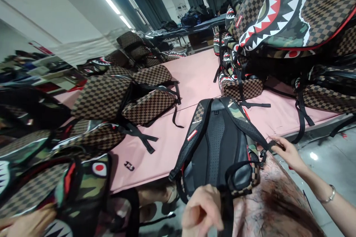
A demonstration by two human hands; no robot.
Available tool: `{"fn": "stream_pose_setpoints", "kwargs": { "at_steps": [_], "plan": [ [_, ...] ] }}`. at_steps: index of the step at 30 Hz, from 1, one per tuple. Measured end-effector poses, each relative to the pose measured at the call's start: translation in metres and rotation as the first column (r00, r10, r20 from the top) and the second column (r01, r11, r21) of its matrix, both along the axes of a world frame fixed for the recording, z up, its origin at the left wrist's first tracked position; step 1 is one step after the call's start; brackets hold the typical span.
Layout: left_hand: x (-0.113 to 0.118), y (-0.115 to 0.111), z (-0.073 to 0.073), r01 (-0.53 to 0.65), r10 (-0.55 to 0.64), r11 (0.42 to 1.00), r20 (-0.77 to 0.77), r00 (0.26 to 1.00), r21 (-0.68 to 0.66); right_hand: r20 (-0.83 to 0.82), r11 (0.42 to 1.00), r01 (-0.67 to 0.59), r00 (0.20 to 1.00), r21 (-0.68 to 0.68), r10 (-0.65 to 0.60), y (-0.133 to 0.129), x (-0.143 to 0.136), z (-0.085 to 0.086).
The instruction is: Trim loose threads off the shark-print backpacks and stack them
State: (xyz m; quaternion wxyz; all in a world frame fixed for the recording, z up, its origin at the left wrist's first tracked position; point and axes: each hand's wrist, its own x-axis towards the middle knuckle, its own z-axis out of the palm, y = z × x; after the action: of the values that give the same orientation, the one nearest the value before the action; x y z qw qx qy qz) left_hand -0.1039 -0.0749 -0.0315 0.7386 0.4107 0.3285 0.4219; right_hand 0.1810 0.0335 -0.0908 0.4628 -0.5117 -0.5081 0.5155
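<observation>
A backpack [218, 144] lies with its black padded back panel up, between the pink table's edge and the wearer's patterned clothing. Its shoulder straps are checkered and camouflage with black webbing. My right hand [286, 152], with a bracelet on the wrist, pinches the lower end of the right shoulder strap [257, 133] and draws it out to the side. My left hand [202, 205] is curled and slightly blurred at the bag's lower edge, beside a hanging black webbing strap [228, 211]. What its fingers hold, if anything, is hidden.
Checkered bags [104, 96] lie on the pink table [191, 77] at left. A tall pile of shark-mouth backpacks [278, 14] stands at right. A small dark piece [129, 166] lies near the table's edge. Another person's hand [36, 220] handles a camouflage bag [93, 177] at lower left.
</observation>
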Motion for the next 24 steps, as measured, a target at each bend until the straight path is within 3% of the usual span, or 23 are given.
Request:
{"fn": "stream_pose_setpoints", "kwargs": {
  "at_steps": [2, 4, 9, 14, 17, 20, 22, 24],
  "plan": [
    [-0.002, 0.004, 0.008, -0.070, 0.069, 0.988, 0.011, 0.998, 0.141, -0.114, 0.983, -0.081, 0.992, -0.164, 0.063, 0.005, -0.009, -0.002],
    [0.004, 0.010, 0.017, -0.188, 0.203, 0.970, -0.094, 0.975, 0.153, -0.218, 0.956, -0.156, 0.971, -0.247, 0.102, 0.008, -0.019, 0.001],
    [0.035, 0.024, 0.030, -0.320, 0.340, 0.940, -0.425, 0.839, 0.119, -0.373, 0.950, -0.188, 0.924, -0.248, 0.086, 0.015, -0.038, 0.023],
    [0.054, 0.031, 0.019, -0.340, 0.370, 0.928, -0.471, 0.801, 0.151, -0.456, 0.949, -0.222, 0.884, -0.223, 0.099, 0.016, -0.046, 0.042],
    [0.051, 0.039, 0.008, -0.458, 0.461, 0.883, -0.377, 0.803, 0.103, -0.372, 0.945, -0.275, 0.908, -0.177, 0.195, 0.002, -0.051, 0.040],
    [0.041, 0.056, -0.002, -0.598, 0.569, 0.800, -0.247, 0.784, -0.054, -0.128, 0.926, -0.364, 0.927, -0.096, 0.352, -0.024, -0.063, 0.035],
    [0.034, 0.069, -0.007, -0.583, 0.554, 0.797, -0.194, 0.810, -0.157, -0.015, 0.876, -0.472, 0.881, -0.100, 0.473, -0.043, -0.072, 0.033],
    [0.032, 0.082, -0.011, -0.515, 0.484, 0.835, -0.188, 0.855, -0.192, 0.028, 0.813, -0.557, 0.822, -0.167, 0.569, -0.058, -0.078, 0.034]
  ]
}}
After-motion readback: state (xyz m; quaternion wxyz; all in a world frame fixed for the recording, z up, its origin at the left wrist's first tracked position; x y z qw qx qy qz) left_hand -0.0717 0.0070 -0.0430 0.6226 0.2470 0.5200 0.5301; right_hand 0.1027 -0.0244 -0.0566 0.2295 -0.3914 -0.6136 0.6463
